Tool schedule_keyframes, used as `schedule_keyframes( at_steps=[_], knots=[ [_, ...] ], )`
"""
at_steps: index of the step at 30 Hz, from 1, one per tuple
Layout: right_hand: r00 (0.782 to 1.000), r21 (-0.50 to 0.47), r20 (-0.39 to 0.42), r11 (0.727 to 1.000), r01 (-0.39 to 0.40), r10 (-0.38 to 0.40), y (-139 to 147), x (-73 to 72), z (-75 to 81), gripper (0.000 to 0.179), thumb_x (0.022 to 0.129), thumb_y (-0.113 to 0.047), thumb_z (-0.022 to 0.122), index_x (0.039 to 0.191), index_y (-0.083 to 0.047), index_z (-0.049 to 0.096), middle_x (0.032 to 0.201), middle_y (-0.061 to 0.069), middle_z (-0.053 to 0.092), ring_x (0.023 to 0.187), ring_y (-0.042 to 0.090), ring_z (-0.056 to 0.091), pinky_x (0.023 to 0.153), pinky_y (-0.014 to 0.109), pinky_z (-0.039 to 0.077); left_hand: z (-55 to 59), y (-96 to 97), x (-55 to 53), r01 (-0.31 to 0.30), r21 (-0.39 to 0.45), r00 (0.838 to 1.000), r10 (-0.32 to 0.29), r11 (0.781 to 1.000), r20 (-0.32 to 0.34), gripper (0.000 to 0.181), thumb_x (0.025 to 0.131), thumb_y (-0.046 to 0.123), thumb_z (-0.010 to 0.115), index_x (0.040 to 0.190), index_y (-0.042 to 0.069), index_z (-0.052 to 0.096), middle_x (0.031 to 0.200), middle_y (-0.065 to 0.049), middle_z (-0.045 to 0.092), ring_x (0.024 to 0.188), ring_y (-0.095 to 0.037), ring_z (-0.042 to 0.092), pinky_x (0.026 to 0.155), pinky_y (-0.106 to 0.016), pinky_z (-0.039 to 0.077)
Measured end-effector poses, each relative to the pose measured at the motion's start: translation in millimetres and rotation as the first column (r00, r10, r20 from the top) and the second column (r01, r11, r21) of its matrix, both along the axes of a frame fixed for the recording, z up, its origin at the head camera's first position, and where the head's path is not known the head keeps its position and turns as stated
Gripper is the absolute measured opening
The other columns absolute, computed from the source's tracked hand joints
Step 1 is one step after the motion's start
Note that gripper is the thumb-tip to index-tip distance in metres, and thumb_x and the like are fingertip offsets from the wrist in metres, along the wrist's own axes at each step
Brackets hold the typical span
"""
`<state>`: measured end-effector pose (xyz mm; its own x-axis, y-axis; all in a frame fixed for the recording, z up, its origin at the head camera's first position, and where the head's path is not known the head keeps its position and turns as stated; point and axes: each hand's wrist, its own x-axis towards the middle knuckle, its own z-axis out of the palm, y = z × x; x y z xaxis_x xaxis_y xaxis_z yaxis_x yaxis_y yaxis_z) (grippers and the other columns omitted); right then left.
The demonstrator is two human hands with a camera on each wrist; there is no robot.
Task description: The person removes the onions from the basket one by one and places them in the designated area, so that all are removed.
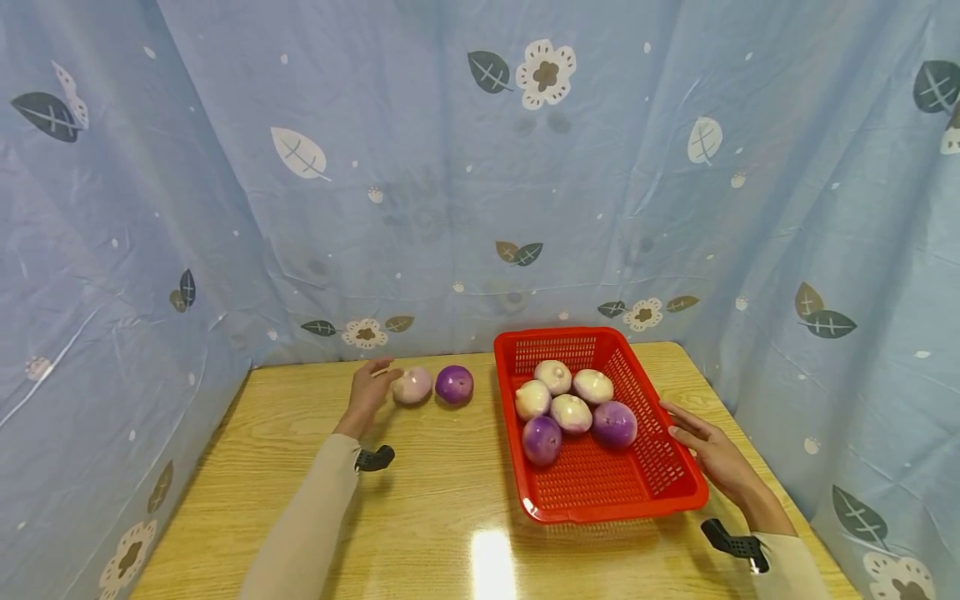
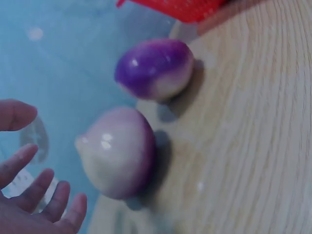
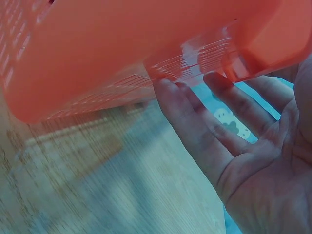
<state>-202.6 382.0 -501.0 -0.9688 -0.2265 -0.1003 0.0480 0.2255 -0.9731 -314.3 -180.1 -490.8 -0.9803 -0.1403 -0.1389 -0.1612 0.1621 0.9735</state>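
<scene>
My left hand (image 1: 370, 387) hovers just left of a pale pink-white onion (image 1: 412, 386) at the table's back edge. In the left wrist view its loosely spread fingers (image 2: 58, 201) hold nothing and are apart from that onion. A deep purple onion (image 1: 454, 385) sits to the right of the pale one. My right hand (image 1: 711, 452) is at the right side of a red plastic basket (image 1: 528, 498). Seen from the right wrist, its extended fingers (image 3: 183, 119) reach up to the basket's outer wall and seem to touch it. Inside the basket lie several white and purple onions (image 1: 572, 414).
The wooden table (image 1: 427, 500) carries the basket on its right half. A blue patterned curtain (image 1: 450, 208) hangs behind the table and along both sides. Each wrist wears a black device (image 1: 375, 458).
</scene>
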Motion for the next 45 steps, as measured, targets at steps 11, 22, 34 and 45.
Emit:
schedule_keyframes(
  at_steps=[11, 22, 34, 45],
  knots=[
    [1.0, -0.005, 0.001, 1.0, -0.004, 0.004, 0.0, -0.5, 2.5, 0.058, 0.105, -0.025, 0.045, 0.157, -0.01, 0.022, 0.124, -0.029, 0.053, 0.106, -0.001, 0.063, 0.082, 0.032, 0.059, 37.2, 18.3, 13.2, 0.079, 0.003, 0.991, -0.078, 0.997, -0.113, 0.048, 0.093, 0.015, 0.064, 0.138, 0.005, 0.052, 0.145, -0.016, 0.05, 0.137, -0.033, 0.046, 0.114, -0.045, 0.039],
    [1.0, -0.016, 0.0, 1.0, -0.013, 0.013, 0.7, -1.9, 1.5, 0.058, 0.105, -0.024, 0.045, 0.156, -0.01, 0.022, 0.125, -0.028, 0.055, 0.106, 0.0, 0.064, 0.083, 0.032, 0.059, 76.4, 52.4, 40.4, 0.216, -0.025, 0.959, -0.217, 0.976, -0.181, 0.044, 0.094, 0.02, 0.066, 0.136, 0.013, 0.054, 0.143, -0.008, 0.054, 0.136, -0.028, 0.048, 0.113, -0.048, 0.039],
    [1.0, -0.02, -0.002, 1.0, -0.015, 0.014, 1.1, -3.3, 0.9, 0.057, 0.105, -0.023, 0.045, 0.156, -0.009, 0.022, 0.125, -0.028, 0.055, 0.106, 0.001, 0.064, 0.082, 0.032, 0.059, 96.3, 84.8, 57.3, 0.356, -0.055, 0.891, -0.357, 0.933, -0.281, 0.042, 0.092, 0.013, 0.067, 0.132, 0.01, 0.057, 0.141, -0.01, 0.056, 0.134, -0.027, 0.049, 0.112, -0.047, 0.041],
    [1.0, -0.016, -0.001, 1.0, -0.022, 0.022, 2.2, -2.6, -0.9, 0.058, 0.105, -0.024, 0.045, 0.157, -0.009, 0.021, 0.126, -0.028, 0.053, 0.107, -0.001, 0.063, 0.084, 0.03, 0.059, 105.3, 117.6, 62.4, 0.428, -0.101, 0.856, -0.439, 0.898, -0.272, 0.041, 0.092, 0.021, 0.067, 0.132, 0.019, 0.059, 0.14, -0.011, 0.056, 0.115, -0.032, 0.059, 0.079, -0.028, 0.052]
  ],
)
